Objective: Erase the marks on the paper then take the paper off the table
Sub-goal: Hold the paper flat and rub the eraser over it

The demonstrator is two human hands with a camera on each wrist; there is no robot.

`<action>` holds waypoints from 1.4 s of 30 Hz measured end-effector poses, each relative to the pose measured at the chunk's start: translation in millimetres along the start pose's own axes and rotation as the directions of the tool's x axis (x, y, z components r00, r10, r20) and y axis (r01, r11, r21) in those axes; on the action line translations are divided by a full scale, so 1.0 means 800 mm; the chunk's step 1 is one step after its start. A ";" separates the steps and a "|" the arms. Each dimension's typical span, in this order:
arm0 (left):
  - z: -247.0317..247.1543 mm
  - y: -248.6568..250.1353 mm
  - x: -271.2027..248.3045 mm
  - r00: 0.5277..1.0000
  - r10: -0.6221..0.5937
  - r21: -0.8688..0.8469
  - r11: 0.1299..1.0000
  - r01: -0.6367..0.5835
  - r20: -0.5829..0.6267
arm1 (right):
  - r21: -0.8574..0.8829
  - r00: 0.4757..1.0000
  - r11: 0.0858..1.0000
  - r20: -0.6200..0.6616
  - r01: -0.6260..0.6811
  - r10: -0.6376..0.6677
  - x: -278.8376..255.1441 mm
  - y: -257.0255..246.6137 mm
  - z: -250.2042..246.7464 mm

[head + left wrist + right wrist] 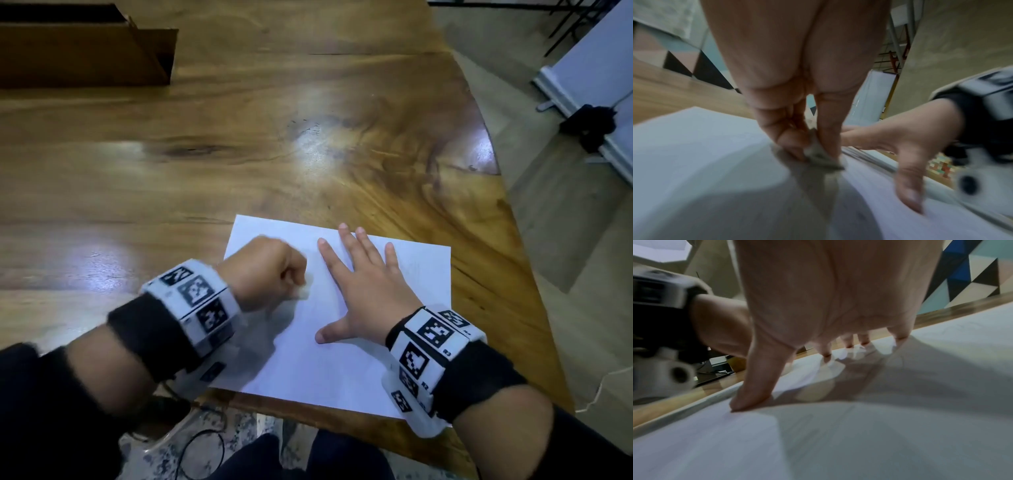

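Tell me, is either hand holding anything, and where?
The left hand pinches a small eraser by its upper part. The right hand holds nothing, pressing flat on the paper.

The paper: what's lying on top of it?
On the paper the right hand lies flat with spread fingers; the left hand pinches a small eraser against it. Whatever marks lie under the hands are covered.

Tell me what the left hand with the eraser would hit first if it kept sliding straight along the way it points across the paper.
Probably the right hand. The left hand, pinching the eraser on the paper, points rightward at the right hand's index finger, spread flat on the sheet. The gap looks small; exact depth is unclear.
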State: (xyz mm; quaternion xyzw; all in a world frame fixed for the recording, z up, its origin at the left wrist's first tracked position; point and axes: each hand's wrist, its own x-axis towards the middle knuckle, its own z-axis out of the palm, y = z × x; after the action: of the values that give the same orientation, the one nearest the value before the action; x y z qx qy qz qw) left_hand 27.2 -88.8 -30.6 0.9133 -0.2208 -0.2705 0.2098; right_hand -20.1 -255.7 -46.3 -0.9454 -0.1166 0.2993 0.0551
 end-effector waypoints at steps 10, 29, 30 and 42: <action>-0.002 0.001 0.010 0.982 -0.051 0.015 0.998 0.055 -0.184 | 0.001 1.000 1.000 0.015 -0.006 0.006 -0.001 0.000 0.000; 0.007 -0.003 -0.004 0.997 0.023 0.084 0.996 -0.017 -0.080 | -0.020 1.000 1.000 0.011 -0.008 0.009 0.001 0.000 0.002; 0.005 -0.004 0.006 0.988 0.014 0.085 0.996 -0.001 -0.153 | -0.018 1.000 1.000 0.011 -0.011 0.011 0.001 0.000 0.002; 0.014 -0.010 -0.006 0.985 -0.008 0.018 1.000 0.012 -0.171 | -0.012 1.000 1.000 0.015 -0.011 0.011 0.001 -0.001 0.001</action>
State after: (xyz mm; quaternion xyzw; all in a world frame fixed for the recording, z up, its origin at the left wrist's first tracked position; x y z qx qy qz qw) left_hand 19.4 -82.5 -41.3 0.9362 -0.2000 -0.1901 0.2179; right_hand -20.4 -254.9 -47.3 -0.9442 -0.1134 0.3058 0.0468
